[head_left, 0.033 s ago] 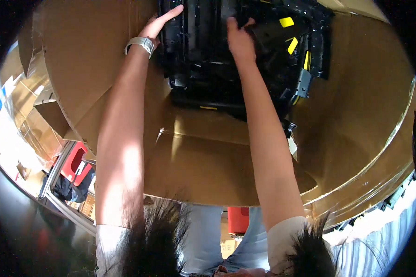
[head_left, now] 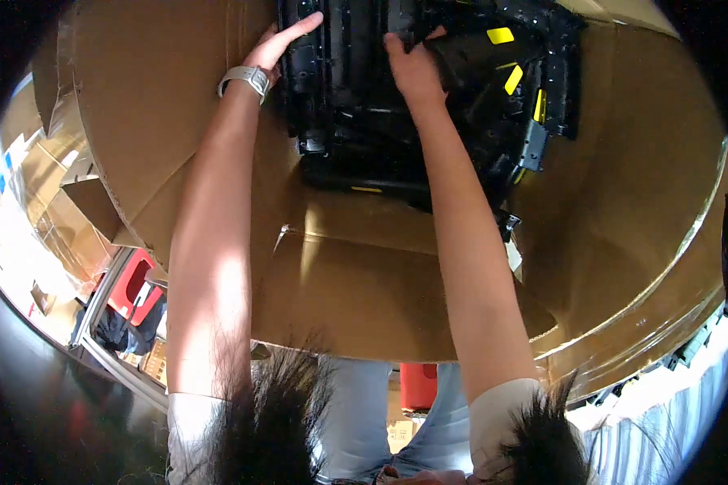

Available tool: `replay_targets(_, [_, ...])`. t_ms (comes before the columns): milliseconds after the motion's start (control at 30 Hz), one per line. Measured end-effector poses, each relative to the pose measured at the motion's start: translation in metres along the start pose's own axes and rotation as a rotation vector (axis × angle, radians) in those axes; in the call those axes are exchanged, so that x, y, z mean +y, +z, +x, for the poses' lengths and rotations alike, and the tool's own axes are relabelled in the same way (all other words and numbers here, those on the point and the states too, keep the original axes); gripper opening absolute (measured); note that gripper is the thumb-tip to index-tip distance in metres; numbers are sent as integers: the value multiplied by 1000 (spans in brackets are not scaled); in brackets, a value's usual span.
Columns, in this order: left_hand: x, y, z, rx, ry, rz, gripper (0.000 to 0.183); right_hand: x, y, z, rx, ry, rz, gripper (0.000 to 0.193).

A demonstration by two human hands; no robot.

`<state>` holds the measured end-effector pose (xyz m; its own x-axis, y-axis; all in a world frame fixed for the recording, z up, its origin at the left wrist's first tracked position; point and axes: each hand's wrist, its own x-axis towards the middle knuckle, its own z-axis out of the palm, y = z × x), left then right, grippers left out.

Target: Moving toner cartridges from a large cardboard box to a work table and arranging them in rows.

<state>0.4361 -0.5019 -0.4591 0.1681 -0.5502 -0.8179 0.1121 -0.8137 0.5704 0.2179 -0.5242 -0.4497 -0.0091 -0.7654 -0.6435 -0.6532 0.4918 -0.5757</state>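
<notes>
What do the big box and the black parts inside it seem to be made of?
The box looks like mostly matte brown cardboard: creases and a ragged cut rim show. The black parts seem to be hard plastic, perhaps painted metal; small highlights suggest a semi-gloss finish.

The parts (head_left: 352, 48) lie in the cardboard box (head_left: 639, 162), well beyond its near edge; the left hand (head_left: 283, 44) is at their left side, the right hand (head_left: 416, 74) over their middle. Outside the box, off its near left edge, a bin (head_left: 135, 283) sits beside a metal rail (head_left: 123, 372), and the person's legs (head_left: 357, 412) stand before the near edge
</notes>
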Motion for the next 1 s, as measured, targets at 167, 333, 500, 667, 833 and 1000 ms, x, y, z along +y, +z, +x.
replay_targets(167, [-2, 22, -22, 12, 85, 207, 110, 41, 0, 30, 457, -352, -483, 67])
replay_targets(333, [0, 53, -29, 103, 193, -43, 97, 9, -44, 19, 209, -393, -120, 50])
replay_targets(500, [12, 70, -41, 15, 135, -295, 93, 19, -10, -18, 167, -739, -20, 39])
replay_targets(667, [18, 53, -48, 10, 132, -181, 85, 54, 36, -115, -82, -53, 275, 24])
replay_targets(833, [19, 72, -32, -28, 165, -177, 81, 108, 94, -114, -3, 195, 373, 35])
replay_targets(1000, [25, 63, -49, 43, 21, -117, 97, 71, 93, -118, -404, 601, 1078, 25])
